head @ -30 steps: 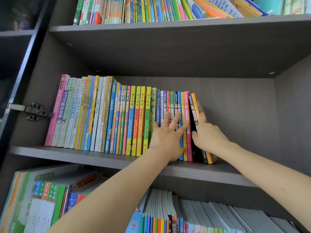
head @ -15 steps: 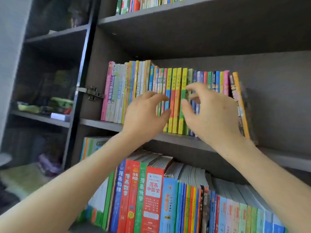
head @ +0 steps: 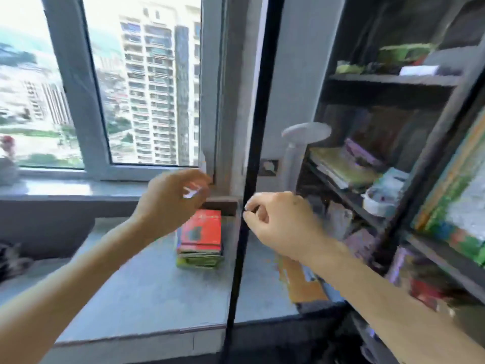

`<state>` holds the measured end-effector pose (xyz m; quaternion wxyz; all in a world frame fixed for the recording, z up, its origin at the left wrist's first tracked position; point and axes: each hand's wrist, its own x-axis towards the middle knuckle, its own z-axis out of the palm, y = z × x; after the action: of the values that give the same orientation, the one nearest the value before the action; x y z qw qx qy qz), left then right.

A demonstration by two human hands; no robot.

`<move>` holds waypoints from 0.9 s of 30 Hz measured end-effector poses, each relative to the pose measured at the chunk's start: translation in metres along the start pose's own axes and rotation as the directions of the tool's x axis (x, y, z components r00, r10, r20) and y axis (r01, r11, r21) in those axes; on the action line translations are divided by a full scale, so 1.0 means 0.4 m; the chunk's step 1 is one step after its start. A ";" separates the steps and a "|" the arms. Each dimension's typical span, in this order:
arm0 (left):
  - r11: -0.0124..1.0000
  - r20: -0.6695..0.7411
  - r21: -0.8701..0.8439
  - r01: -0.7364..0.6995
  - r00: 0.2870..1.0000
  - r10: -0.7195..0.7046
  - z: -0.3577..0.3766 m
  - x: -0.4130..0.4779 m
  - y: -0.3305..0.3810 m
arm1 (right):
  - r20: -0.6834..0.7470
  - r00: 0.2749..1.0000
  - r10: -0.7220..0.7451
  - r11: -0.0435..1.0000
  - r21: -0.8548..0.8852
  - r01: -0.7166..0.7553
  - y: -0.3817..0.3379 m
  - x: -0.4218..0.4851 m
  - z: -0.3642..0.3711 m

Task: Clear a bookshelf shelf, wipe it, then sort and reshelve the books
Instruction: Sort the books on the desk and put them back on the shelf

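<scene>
Both hands hover over the desk, with the stack of cleared books below and between them.

Your left hand point(head: 170, 203) has its fingers loosely curled around nothing visible. Your right hand point(head: 280, 222) has its fingers curled tighter, thumb against forefinger, right at the dark cabinet door edge point(head: 249, 127). Blur hides whether it pinches anything. The stack of books point(head: 200, 240), red cover on top, lies flat on the desk point(head: 147, 292), just under and slightly right of your left hand, on the window point(head: 157, 88) side of the door edge. Its long axis runs away from you toward the sill. Your left hand is nearer, and the bookshelf point(head: 393, 80) stands off to your right.
</scene>
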<state>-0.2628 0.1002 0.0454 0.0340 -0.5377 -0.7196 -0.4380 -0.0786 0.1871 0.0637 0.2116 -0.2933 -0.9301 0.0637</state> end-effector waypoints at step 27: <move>0.421 0.531 -0.317 0.850 0.527 -0.663 0.369 0.139 -0.952 | 0.230 0.408 0.883 0.387 0.133 -0.913 0.110 0.523 1.027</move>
<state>-0.5299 0.2256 -0.2423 -0.4431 -0.1972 -0.7227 -0.4925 -0.3875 0.3453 -0.2431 0.1198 -0.7173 -0.6191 0.2965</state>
